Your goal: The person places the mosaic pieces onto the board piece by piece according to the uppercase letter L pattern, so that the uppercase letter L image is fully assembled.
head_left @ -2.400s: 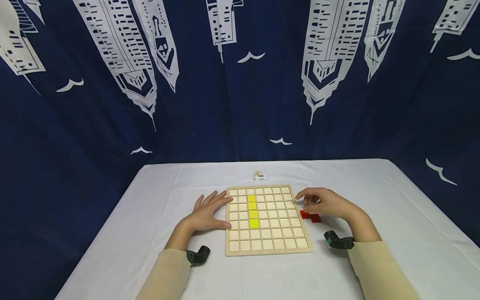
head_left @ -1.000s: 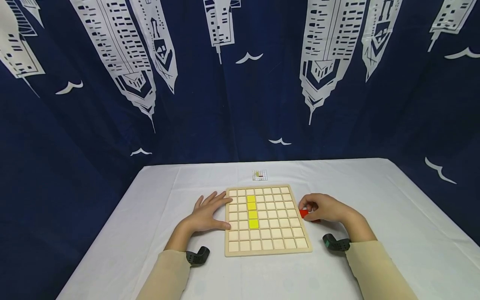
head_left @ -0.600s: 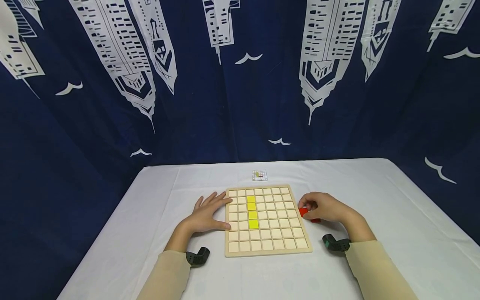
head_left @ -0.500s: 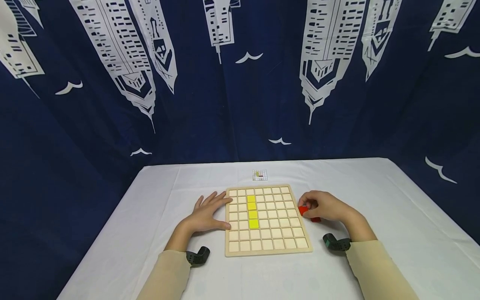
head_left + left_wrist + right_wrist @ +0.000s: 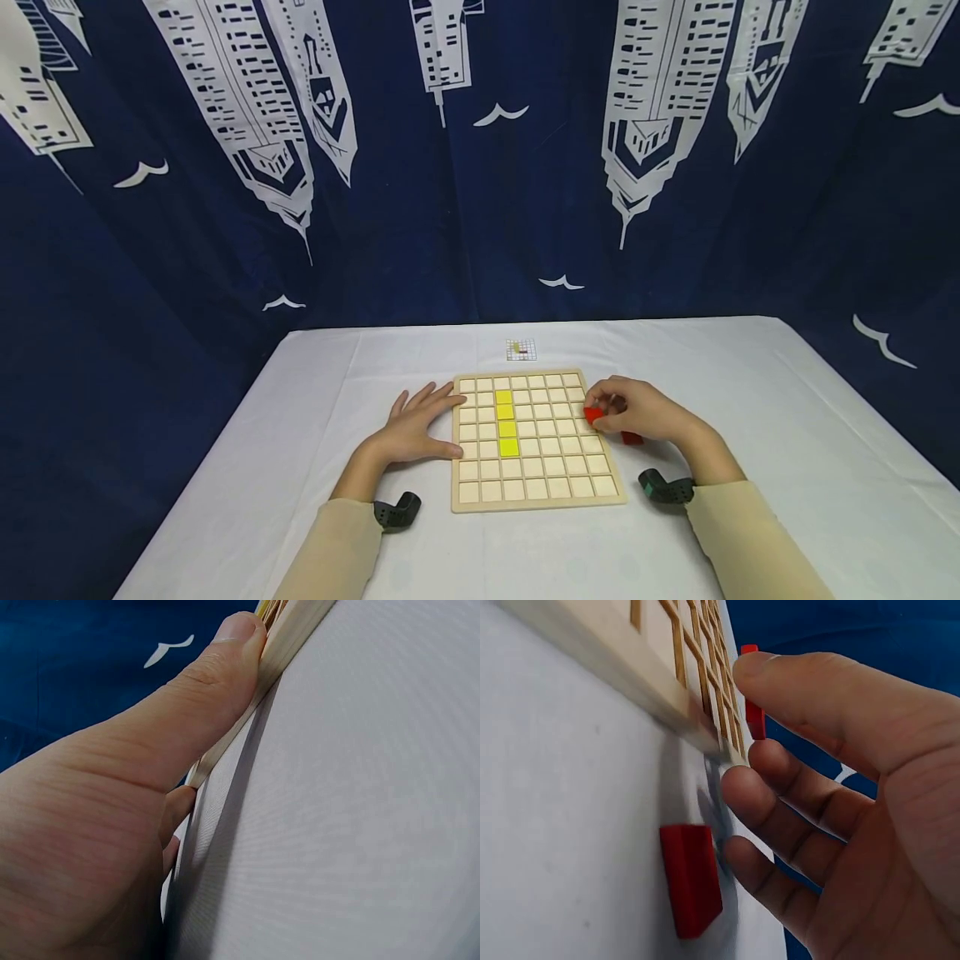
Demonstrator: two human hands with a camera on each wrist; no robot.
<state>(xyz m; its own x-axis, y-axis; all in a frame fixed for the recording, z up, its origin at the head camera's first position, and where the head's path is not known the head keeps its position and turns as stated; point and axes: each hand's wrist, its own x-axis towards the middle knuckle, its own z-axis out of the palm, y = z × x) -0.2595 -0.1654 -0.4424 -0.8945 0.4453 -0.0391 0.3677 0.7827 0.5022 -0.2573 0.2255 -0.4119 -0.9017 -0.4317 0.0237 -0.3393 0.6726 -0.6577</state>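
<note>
A wooden grid board (image 5: 538, 505) lies on the white table, with a column of yellow square tiles (image 5: 507, 428) set in its cells. My left hand (image 5: 411, 429) rests at the board's left edge, fingers spread, its thumb touching the rim in the left wrist view. Over the board's right edge, my right hand (image 5: 641, 408) pinches a red tile (image 5: 593, 414) between thumb and finger, off the table. A second red tile (image 5: 691, 879) lies on the cloth below that hand, beside the board; in the head view the hand partly covers it.
A small printed card (image 5: 521, 350) with a coloured grid pattern lies behind the board. Dark wrist devices (image 5: 397, 510) sit on both forearms. A navy curtain (image 5: 480, 208) with white building prints hangs behind the table.
My right hand came down onto the red tiles beside the board, pinched one, and carried it up and left over the board's edge. The left hand stays in place.
</note>
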